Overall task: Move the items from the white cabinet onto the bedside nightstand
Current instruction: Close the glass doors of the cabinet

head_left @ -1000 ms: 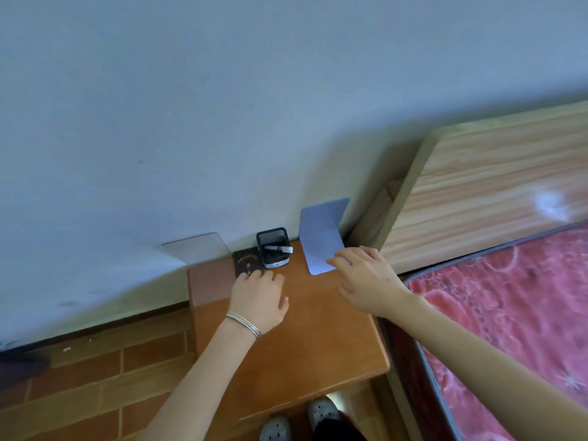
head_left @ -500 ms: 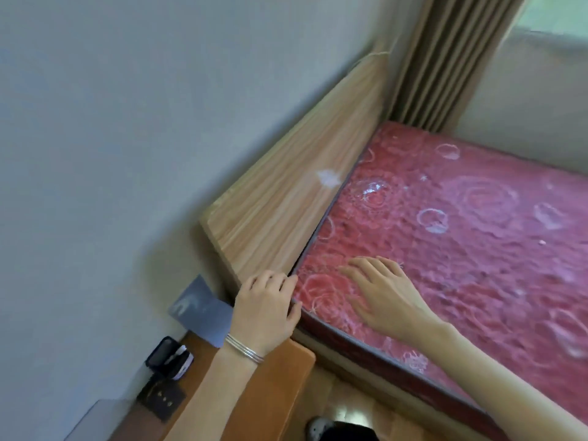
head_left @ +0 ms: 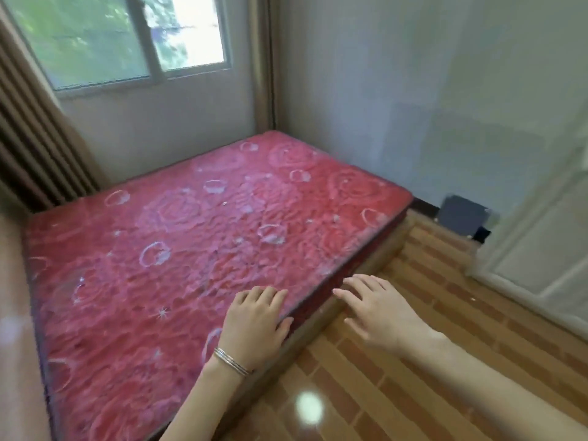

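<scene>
My left hand, with a thin bracelet on its wrist, hovers over the near edge of the red mattress, fingers relaxed and holding nothing. My right hand is held out beside it above the bed's edge and the floor, fingers spread and empty. Part of a white cabinet stands at the right edge of the view. The nightstand and its items are out of view.
The bed fills the left and middle, with its wooden headboard at the far left. A window and brown curtains lie beyond it. Striped wooden floor runs between bed and cabinet. A dark grey panel leans against the far wall.
The view has swung right, from the nightstand and its items across the headboard to the bed and the white cabinet. Both hands left the nightstand and stay empty.
</scene>
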`<state>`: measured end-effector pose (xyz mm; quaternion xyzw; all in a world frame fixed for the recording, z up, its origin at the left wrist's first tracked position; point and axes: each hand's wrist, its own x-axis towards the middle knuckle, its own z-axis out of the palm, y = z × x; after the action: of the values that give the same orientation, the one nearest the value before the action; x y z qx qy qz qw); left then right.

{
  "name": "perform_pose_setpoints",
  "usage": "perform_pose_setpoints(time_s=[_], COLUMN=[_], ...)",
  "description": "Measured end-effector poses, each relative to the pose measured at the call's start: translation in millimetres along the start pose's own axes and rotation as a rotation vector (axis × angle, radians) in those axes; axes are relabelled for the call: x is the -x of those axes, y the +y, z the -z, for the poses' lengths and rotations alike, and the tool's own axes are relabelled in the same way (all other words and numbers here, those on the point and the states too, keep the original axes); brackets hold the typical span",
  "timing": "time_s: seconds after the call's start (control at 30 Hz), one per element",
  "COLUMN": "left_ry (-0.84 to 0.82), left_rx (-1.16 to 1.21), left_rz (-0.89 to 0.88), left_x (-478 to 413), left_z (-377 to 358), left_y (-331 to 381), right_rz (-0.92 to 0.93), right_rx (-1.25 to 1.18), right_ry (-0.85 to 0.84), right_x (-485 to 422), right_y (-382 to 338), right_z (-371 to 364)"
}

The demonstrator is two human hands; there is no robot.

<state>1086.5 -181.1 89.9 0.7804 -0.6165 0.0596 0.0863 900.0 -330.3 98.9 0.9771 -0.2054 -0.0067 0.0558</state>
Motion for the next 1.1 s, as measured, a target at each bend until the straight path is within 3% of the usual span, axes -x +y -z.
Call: perform_pose_setpoints(time_s=[0.23, 0.43, 0.73, 1.1], left_ry=[0.039, 0.118, 0.244, 0.427], left_rx=[0.062, 0.111, 0.113, 0.094], left_rz=[-0.499, -0.743, -0.817, -0.806], left_x=[-107.4, -166.5, -253.0, -371.2], left_z=[-17.4, -23.5, 1.6, 16.8], left_y=[181.6, 333.4, 514.4, 551.7], right_rz=[-0.472, -0.701, -0.796, -0.744], right_rx=[-0.070, -0.037, 0.058, 0.161], right_ry=[-0.042, -0.060, 0.002, 0.099], right_x=[167.5, 281.9, 379.6, 359.4], right_y=[125.5, 215.4, 364.7, 483.3], right_z=[5.6, 17.9, 65.6, 107.6])
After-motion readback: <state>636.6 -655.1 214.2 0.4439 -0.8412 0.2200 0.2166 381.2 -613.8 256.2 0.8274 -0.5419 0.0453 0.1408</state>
